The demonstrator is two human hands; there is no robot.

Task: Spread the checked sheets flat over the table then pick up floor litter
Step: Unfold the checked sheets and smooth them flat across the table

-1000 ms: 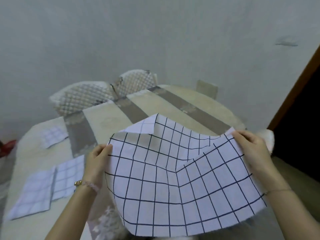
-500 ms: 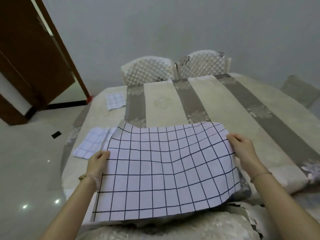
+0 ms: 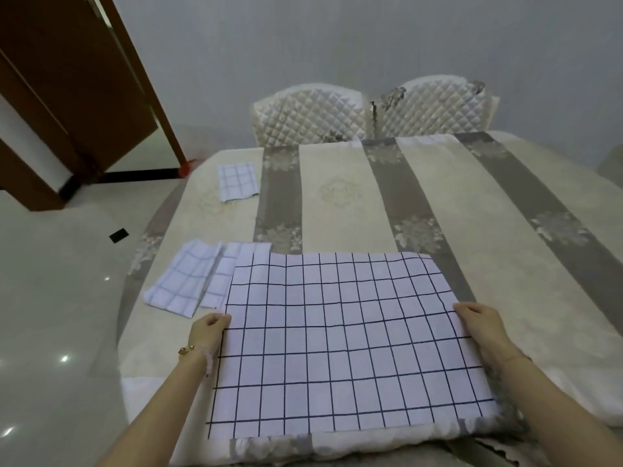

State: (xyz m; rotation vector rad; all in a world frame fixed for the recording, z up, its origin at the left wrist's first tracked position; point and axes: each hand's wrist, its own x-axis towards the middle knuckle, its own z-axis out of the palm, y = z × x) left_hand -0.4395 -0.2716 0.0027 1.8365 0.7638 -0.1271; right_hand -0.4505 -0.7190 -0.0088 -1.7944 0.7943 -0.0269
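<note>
The checked sheet (image 3: 347, 342) has dropped flat onto the tabletop (image 3: 438, 203), long axis left-right. Left grip (image 3: 207, 332) and right grip (image 3: 482, 323) pinch its ends.

A large white fabric sheet with dark grid lines (image 3: 350, 338) lay flat at the near edge of the table covered in a cream-and-grey striped cloth (image 3: 344, 197). The left hand (image 3: 207, 332) gripped its left edge and the right hand (image 3: 480, 326) its right edge. A small black scrap (image 3: 118, 235) lay on the glossy floor.

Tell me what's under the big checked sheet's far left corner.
The big checked sheet overlaps the edge of a smaller checked cloth there, both on the striped tablecloth. Anything else beneath the sheet is covered.
</note>
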